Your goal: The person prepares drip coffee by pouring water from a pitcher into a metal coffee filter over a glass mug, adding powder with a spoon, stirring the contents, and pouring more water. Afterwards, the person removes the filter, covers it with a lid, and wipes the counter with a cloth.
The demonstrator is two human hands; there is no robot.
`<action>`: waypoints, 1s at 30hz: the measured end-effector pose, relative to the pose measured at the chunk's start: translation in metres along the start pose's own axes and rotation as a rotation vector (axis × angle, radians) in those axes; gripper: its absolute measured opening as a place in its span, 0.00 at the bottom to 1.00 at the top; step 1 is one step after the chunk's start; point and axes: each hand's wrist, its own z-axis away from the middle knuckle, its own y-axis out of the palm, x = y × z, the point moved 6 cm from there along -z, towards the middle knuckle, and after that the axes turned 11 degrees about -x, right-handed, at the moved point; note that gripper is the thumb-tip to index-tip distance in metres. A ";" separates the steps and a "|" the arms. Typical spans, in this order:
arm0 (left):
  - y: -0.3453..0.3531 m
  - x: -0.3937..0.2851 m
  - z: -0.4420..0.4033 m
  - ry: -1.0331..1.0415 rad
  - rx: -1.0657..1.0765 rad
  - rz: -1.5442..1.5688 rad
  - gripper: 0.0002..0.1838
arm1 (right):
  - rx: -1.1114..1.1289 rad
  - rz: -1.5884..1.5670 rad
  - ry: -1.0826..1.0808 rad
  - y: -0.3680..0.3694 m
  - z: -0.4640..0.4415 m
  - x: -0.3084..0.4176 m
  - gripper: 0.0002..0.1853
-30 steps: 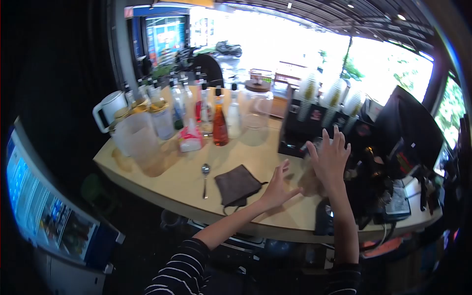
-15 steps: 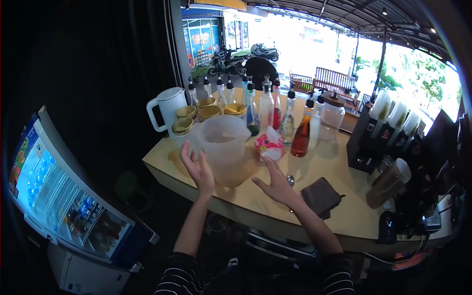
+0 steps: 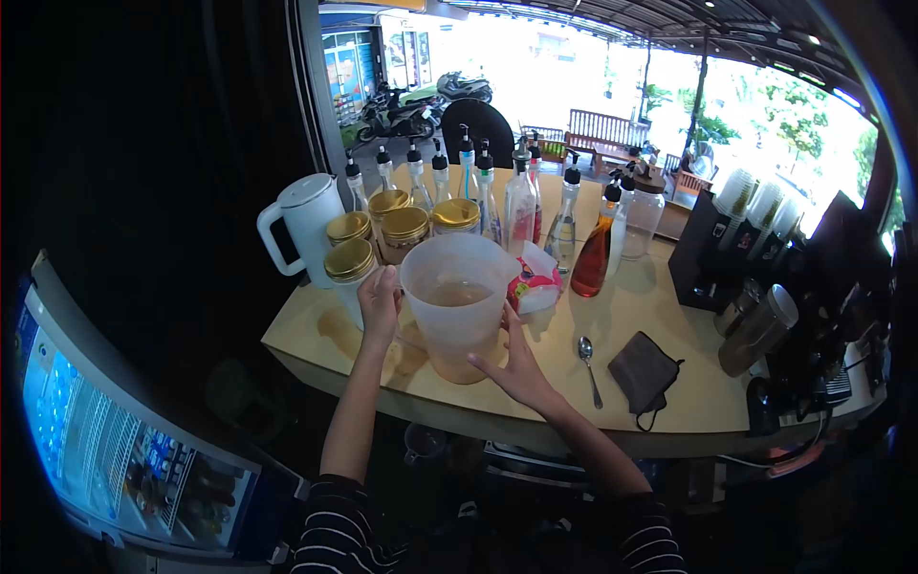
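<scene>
A translucent plastic pitcher (image 3: 453, 320) stands near the counter's front edge, with some liquid visible inside. My left hand (image 3: 380, 304) is closed at its left side, fingers curled where the handle seems to be; the hand hides most of that part. Against the right wall of the pitcher lies my right hand (image 3: 519, 368), thumb in front and fingers round the far side. Just behind the right fingers is a pink and white plastic packet (image 3: 536, 279). Gold-lidded jars (image 3: 349, 260) stand close behind my left hand.
A white jug (image 3: 308, 225) stands at the back left. Several pump bottles, one with amber liquid (image 3: 592, 258), line the back. A spoon (image 3: 589, 368) and a dark folded cloth (image 3: 644, 371) lie to the right, before a black cup holder (image 3: 696, 253). Wet patches mark the counter (image 3: 316, 320).
Both hands have come onto the pitcher; before, they were open beside it, the right near the packet. The view has shifted, and the spoon now shows fully.
</scene>
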 end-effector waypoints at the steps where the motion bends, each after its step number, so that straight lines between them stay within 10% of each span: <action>1: -0.001 0.000 0.002 0.003 -0.074 0.008 0.17 | -0.022 0.012 -0.019 -0.001 0.000 -0.001 0.54; 30: 0.365 0.030 0.163 -0.092 0.040 0.226 0.12 | -0.384 0.089 0.333 -0.352 0.194 -0.073 0.46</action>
